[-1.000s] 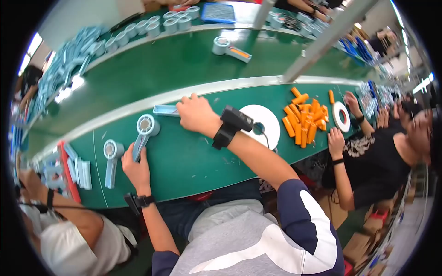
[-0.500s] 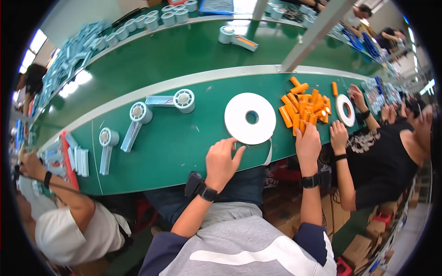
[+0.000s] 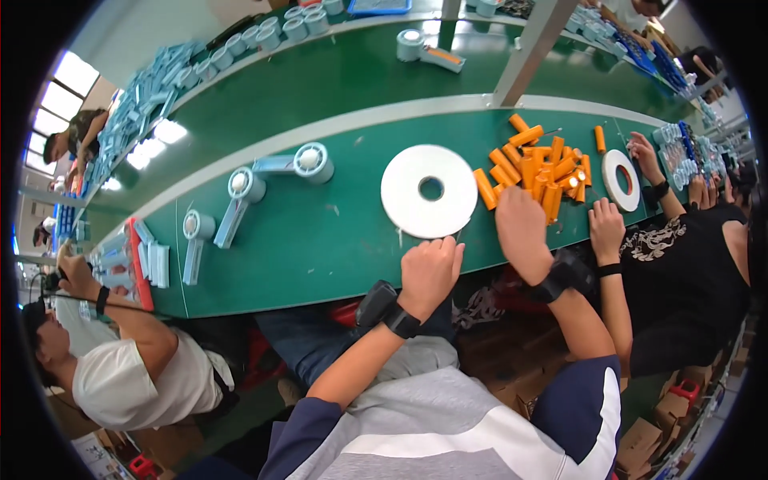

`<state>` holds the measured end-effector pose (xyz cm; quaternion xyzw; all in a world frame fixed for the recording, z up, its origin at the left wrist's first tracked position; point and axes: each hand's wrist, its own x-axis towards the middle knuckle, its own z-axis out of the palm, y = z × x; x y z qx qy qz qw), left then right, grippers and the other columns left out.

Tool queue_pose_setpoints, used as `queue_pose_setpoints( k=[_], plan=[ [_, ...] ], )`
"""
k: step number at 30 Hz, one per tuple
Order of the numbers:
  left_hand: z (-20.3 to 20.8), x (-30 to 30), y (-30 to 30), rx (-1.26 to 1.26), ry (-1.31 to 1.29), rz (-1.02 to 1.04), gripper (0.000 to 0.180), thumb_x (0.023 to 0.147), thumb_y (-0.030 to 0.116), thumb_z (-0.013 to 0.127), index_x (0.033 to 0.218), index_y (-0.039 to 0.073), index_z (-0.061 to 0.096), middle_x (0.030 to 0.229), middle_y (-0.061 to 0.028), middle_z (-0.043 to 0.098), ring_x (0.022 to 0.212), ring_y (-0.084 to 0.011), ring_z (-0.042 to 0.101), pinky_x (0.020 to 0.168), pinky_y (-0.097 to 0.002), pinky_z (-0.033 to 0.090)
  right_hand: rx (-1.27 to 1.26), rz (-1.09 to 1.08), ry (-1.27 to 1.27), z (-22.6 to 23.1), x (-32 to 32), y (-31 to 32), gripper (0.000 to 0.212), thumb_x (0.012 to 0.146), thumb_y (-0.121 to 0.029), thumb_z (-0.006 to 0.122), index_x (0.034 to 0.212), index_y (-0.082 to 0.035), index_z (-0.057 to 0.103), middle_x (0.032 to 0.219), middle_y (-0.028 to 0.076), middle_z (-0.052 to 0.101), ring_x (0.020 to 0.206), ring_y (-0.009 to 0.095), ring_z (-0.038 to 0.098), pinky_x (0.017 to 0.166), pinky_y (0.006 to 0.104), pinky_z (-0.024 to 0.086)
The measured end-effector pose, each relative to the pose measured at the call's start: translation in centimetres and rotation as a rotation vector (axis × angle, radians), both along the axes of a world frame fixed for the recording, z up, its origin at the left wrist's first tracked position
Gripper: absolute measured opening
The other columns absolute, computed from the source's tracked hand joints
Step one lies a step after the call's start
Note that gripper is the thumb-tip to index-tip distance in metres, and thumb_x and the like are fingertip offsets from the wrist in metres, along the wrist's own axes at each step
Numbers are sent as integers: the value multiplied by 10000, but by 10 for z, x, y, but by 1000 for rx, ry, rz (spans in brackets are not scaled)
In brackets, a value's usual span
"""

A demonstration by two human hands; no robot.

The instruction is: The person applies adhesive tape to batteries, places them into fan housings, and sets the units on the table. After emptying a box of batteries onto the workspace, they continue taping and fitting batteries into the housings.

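A large white roll of tape (image 3: 400, 196) lies flat on the green bench. At its near edge is my left hand (image 3: 432, 270), fingers curled closed; what they hold, if anything, is hidden. To the roll's right, a pile of orange cylindrical battery cells (image 3: 548, 164) is heaped. My right hand (image 3: 522, 232), slightly blurred, bends inward at the pile's near left side. Its fingers look closed, with their tips hidden beneath the hand. One orange cell (image 3: 485, 190) shows right beside them, but I cannot tell whether it is gripped.
Several pale blue handheld fan bodies (image 3: 246, 186) lie on the left of the bench. A red-edged bin (image 3: 140, 268) stands beyond them. At the right, a co-worker's hands (image 3: 608, 228) are near a smaller white roll (image 3: 621, 181). A metal post (image 3: 532, 56) rises behind the cells.
My left hand has moved right and its fingers have closed. My right hand has turned inward to the left. The tape strip hanging at the bench edge no longer shows. The view has shifted slightly.
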<state>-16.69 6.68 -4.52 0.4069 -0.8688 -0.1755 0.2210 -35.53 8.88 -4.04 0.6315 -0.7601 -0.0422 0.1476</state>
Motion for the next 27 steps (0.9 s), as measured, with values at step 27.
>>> queue_pose_setpoints(
  k=[27],
  plan=[
    [26,43,-145,-302,-7,-820,776,662,342,844,1344,131,540,1297,-45,559,1194,-281,492,1007,-416,392,-163,-22,-729,21,21,46,314,887,-10,613,1200,-26,586,808,81,572,706,233,584,637,319,477]
  ],
)
